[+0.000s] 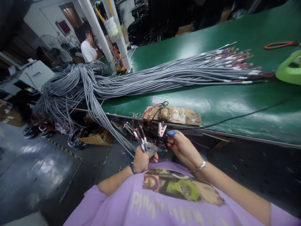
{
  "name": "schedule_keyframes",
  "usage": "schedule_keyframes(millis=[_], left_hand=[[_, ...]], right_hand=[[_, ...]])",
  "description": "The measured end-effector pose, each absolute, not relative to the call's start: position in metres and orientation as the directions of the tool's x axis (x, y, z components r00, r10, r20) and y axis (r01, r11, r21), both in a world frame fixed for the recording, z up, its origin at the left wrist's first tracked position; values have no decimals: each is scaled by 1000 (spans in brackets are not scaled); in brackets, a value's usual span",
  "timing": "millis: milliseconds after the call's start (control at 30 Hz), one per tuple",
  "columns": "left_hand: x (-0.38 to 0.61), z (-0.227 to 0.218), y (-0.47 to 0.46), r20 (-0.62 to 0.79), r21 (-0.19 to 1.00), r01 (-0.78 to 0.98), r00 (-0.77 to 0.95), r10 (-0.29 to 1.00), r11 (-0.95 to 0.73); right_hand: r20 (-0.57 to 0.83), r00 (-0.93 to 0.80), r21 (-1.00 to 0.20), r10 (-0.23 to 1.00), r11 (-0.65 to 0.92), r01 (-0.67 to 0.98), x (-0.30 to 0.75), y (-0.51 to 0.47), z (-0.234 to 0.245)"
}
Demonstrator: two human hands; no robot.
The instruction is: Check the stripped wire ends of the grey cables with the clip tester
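Observation:
My left hand (142, 160) is closed round the ends of a few grey cables (113, 133), whose stripped coloured wires (137, 131) fan upward from my fist; a grey cot covers one fingertip. My right hand (183, 147) is curled just to the right, its thumb in a blue finger cot (172, 134), fingers pinching near thin coloured wire tips (161, 147). What the pinch holds is too small to make out. Both hands hover below the green table's front edge (235, 133), close to a pink clip (161, 128).
A thick bundle of grey cables (164, 75) lies across the green table (235, 103) and droops off its left end toward the floor. A brown board with red and black leads (174, 114) sits near the edge. A green object (290, 67) rests far right. A person (88, 47) sits far back left.

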State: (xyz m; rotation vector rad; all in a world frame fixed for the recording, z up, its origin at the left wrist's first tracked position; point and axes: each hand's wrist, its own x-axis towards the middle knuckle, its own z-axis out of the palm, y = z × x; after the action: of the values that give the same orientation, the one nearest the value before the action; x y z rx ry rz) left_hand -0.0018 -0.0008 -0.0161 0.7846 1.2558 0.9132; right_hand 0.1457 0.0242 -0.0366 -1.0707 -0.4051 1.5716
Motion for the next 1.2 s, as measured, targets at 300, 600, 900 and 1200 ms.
schedule_keyframes(millis=[300, 600, 900, 1200], left_hand=[[-5, -2, 3, -470, 854, -173, 149, 870, 491], [-8, 2, 27, -527, 778, -120, 409, 745, 616], [-6, -6, 37, -566, 749, -79, 440, 697, 658], [-1, -11, 37, -580, 738, -91, 420, 698, 669]], right_hand=[[-422, -142, -740, 895, -431, -517, 155, 30, -35], [-171, -54, -949, 984, -179, -258, 143, 45, -24], [-331, -289, -684, 898, -439, -583, 133, 51, -29], [-359, -331, -603, 873, -488, -631, 130, 53, -37]])
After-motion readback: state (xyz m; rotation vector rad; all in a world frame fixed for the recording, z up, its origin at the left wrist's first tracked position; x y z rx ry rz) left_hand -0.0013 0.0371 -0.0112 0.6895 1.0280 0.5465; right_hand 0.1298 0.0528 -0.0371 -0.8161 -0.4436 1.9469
